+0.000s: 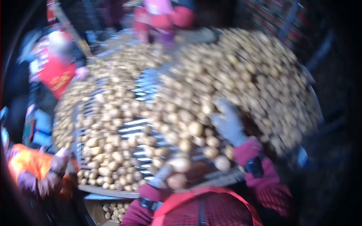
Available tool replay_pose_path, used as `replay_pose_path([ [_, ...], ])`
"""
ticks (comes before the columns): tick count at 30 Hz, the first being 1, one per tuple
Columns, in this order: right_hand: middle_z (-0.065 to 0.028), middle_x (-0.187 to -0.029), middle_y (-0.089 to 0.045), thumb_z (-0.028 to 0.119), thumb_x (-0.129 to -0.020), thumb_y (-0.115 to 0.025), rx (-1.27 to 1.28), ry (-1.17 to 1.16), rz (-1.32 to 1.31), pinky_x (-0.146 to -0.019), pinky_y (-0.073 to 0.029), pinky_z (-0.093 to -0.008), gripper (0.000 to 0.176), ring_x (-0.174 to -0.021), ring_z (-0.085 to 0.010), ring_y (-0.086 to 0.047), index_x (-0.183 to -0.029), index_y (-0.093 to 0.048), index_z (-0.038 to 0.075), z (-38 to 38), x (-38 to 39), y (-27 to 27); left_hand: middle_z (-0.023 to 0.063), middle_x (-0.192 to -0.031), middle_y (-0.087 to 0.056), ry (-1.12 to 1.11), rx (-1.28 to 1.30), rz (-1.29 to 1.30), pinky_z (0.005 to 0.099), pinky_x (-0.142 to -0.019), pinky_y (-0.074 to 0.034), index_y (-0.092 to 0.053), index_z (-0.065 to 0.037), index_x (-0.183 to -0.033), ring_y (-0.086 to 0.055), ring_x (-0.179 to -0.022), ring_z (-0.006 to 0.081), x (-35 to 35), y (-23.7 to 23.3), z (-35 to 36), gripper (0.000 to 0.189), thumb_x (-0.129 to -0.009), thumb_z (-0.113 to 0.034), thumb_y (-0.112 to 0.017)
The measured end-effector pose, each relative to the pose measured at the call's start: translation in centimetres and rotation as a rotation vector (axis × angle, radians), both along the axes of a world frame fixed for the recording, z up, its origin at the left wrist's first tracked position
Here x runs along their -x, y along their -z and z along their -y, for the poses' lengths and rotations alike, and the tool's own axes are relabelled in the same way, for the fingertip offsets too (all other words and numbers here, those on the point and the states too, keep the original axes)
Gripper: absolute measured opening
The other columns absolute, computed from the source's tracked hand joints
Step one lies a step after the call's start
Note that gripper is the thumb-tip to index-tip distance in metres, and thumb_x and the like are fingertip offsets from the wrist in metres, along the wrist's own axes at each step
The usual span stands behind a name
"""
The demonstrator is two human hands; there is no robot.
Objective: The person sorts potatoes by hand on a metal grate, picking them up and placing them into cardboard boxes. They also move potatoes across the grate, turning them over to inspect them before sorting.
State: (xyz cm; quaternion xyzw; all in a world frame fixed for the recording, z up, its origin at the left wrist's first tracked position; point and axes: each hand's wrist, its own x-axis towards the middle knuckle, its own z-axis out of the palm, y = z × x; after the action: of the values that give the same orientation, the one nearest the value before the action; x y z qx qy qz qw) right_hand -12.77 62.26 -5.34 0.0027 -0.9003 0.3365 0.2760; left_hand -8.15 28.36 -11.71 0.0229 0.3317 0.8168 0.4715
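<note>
The whole view is blurred by motion. A wide roller table (137, 126) carries a thick layer of pale potatoes (233, 71), heaped highest at the right. My right hand (228, 122), in a grey glove with a red sleeve, lies on the potatoes at the foot of the heap with its fingers apart. At the table's near edge, my gloved left hand (164, 175) touches one or two potatoes (178, 180). The blur hides whether its fingers close around one.
Other people stand around the table: one in a red apron (56, 75) at the left, one in an orange sleeve (26, 162) at the lower left with a hand (58, 160) at the potatoes, one in pink (162, 15) at the far end. A bin holding potatoes (113, 211) sits below the near edge.
</note>
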Motion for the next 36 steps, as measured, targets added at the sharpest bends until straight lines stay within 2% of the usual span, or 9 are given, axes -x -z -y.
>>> replay_pose_path([
  [3,-0.0209,-0.140,-0.061,0.018,-0.092,-0.069,0.119,0.002,0.355,-0.112,-0.044,-0.0458,0.052,-0.130,-0.0397,-0.055,-0.141,-0.058,0.005,-6.5,3.3,4.0,0.0124,-0.148,-0.056,-0.020,0.081,-0.120,0.0385,-0.111,-0.044,-0.044,-0.005,-0.155,-0.055,-0.134,0.0264,0.1,-3.9,-0.2,0.066,-0.105,-0.047,-0.053],
  [4,-0.0200,-0.141,-0.061,0.020,-0.089,-0.070,-0.368,0.033,0.281,-0.112,-0.044,-0.0459,0.054,-0.131,-0.0400,-0.054,-0.141,-0.058,0.008,-7.0,4.2,4.2,0.0144,-0.149,-0.055,-0.029,0.138,0.057,0.0412,-0.113,-0.042,-0.045,-0.004,-0.154,-0.054,-0.135,0.0284,0.0,-6.3,-0.6,0.064,-0.105,-0.046,-0.054],
  [7,-0.0201,-0.131,-0.063,0.025,-0.088,-0.069,-0.354,0.176,0.408,-0.105,-0.047,-0.0487,0.051,-0.123,-0.0397,-0.057,-0.137,-0.061,0.009,-4.8,4.6,3.4,0.0166,-0.147,-0.056,0.042,-0.091,0.237,0.0443,-0.115,-0.042,-0.045,-0.004,-0.151,-0.055,-0.134,0.0294,0.2,-9.6,-0.1,0.060,-0.104,-0.039,-0.058],
  [17,-0.0227,-0.134,-0.063,0.026,-0.095,-0.069,-0.103,0.232,0.458,-0.103,-0.050,-0.0452,0.051,-0.120,-0.0389,-0.062,-0.141,-0.057,0.004,-4.3,2.4,4.2,0.0137,-0.149,-0.054,0.023,-0.080,0.056,0.0426,-0.119,-0.035,-0.046,-0.002,-0.152,-0.049,-0.138,0.0272,0.1,-1.4,-0.9,0.058,-0.107,-0.038,-0.056],
  [21,-0.0194,-0.133,-0.064,0.023,-0.098,-0.069,0.425,-0.010,0.456,-0.101,-0.051,-0.0383,0.051,-0.118,-0.0267,-0.062,-0.140,-0.056,-0.002,-1.3,1.1,4.7,0.0140,-0.144,-0.056,0.054,-0.122,-0.080,0.0432,-0.116,-0.040,-0.046,-0.002,-0.149,-0.053,-0.133,0.0266,0.9,1.0,-1.3,0.055,-0.108,-0.037,-0.055],
  [27,-0.0234,-0.138,-0.060,0.022,-0.092,-0.071,-0.056,-0.004,0.367,-0.106,-0.048,-0.0466,0.056,-0.125,-0.0386,-0.060,-0.141,-0.055,0.003,7.0,0.1,1.7,0.0103,-0.143,-0.056,0.124,-0.165,-0.067,0.0395,-0.117,-0.036,-0.055,-0.001,-0.143,-0.050,-0.133,0.0241,1.0,0.4,-1.3,0.046,-0.110,-0.032,-0.051],
  [31,-0.0229,-0.148,-0.052,0.013,-0.091,-0.070,-0.016,-0.237,0.176,-0.109,-0.047,-0.0445,0.060,-0.129,-0.0356,-0.056,-0.147,-0.051,0.004,7.9,-0.3,4.2,0.0092,-0.142,-0.055,0.078,0.102,-0.652,0.0390,-0.114,-0.037,-0.061,-0.002,-0.137,-0.050,-0.132,0.0224,1.5,2.0,-1.5,0.042,-0.109,-0.031,-0.052],
  [34,-0.0205,-0.148,-0.051,0.008,-0.093,-0.067,0.459,-0.241,0.462,-0.108,-0.047,-0.0398,0.060,-0.128,-0.0301,-0.056,-0.149,-0.048,0.003,9.8,-2.0,1.2,0.0081,-0.134,-0.061,0.089,0.085,-0.409,0.0383,-0.113,-0.040,-0.059,-0.001,-0.138,-0.053,-0.127,0.0203,1.5,2.7,-1.6,0.045,-0.109,-0.034,-0.052],
  [36,-0.0197,-0.147,-0.052,0.006,-0.095,-0.063,0.114,-0.174,0.312,-0.107,-0.048,-0.0390,0.055,-0.130,-0.0289,-0.054,-0.148,-0.049,0.000,7.9,-2.8,0.5,0.0078,-0.133,-0.063,0.130,-0.377,-0.196,0.0377,-0.112,-0.041,-0.059,-0.001,-0.139,-0.055,-0.126,0.0198,1.3,2.4,-1.9,0.045,-0.109,-0.033,-0.052],
])
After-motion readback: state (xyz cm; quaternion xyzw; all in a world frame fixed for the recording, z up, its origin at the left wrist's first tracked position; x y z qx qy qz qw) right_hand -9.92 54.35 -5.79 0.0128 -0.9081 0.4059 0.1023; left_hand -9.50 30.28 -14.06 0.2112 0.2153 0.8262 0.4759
